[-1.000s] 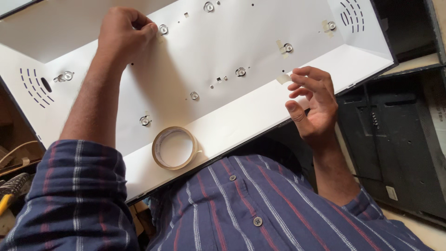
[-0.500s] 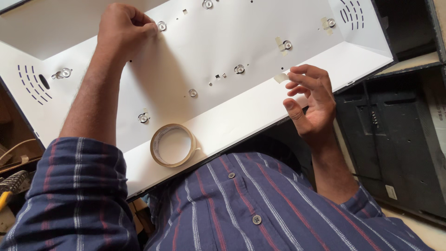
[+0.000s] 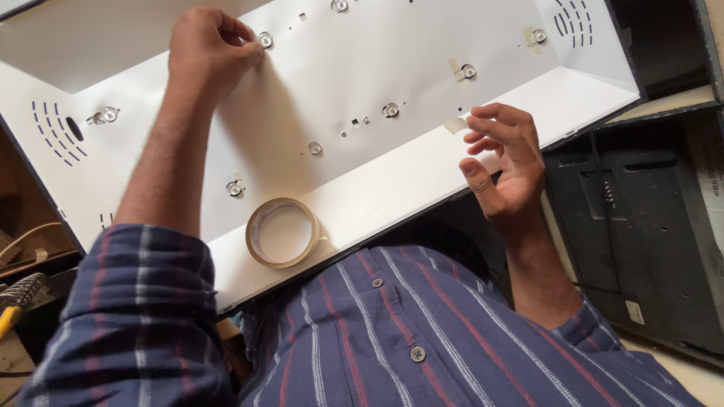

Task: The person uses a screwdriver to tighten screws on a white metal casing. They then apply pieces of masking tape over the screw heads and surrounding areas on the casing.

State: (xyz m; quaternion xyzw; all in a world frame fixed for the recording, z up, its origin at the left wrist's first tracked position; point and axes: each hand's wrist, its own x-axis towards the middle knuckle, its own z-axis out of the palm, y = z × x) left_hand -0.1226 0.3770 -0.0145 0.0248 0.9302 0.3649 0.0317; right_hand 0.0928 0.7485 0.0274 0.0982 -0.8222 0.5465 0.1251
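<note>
A white metal panel (image 3: 422,173) lies tilted in front of me, dotted with several small round lenses (image 3: 390,110). My left hand (image 3: 210,47) is curled on the panel's upper part, fingertips pinched at a lens (image 3: 265,39). My right hand (image 3: 505,162) hovers over the panel's near edge with fingers spread, a small piece of tape (image 3: 455,125) stuck to its fingertips. A roll of tape (image 3: 282,232) rests on the panel's near strip, between my arms.
A black plastic back cover (image 3: 641,226) lies to the right of the panel. At the far left edge sit a yellow-handled tool (image 3: 16,298) and some cables (image 3: 23,245). Other bits of tape (image 3: 457,69) sit beside lenses on the panel.
The view has shifted slightly. My right hand has crept a little toward the panel with the tape piece; my left hand stays at the same lens.
</note>
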